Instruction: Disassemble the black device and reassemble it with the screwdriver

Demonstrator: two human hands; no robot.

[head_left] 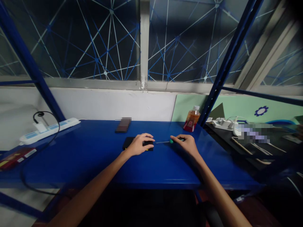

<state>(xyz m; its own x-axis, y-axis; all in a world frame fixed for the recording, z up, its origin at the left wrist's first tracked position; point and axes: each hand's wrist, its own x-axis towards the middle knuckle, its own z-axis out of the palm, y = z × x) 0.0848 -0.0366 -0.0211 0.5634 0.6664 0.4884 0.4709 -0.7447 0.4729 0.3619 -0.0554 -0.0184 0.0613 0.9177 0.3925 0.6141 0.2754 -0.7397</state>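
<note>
A flat black box (127, 142) with a small yellow mark lies on the blue table. My left hand (138, 145) is closed over it from above, thumb and fingers at its right end, and covers much of it. In my right hand (188, 145) is a screwdriver (171, 141) with a green and dark handle, gripped between thumb and fingers. Its thin metal shaft points left, toward the box's right end. Whether the tip touches the box I cannot tell.
Behind the box lies a dark flat object (121, 128), partly blurred. A drink bottle (192, 119) stands at the back right. To the left are a white power strip (62, 126), a black cable (56, 134) and a red package (17, 158). Blue posts (219, 69) flank the table.
</note>
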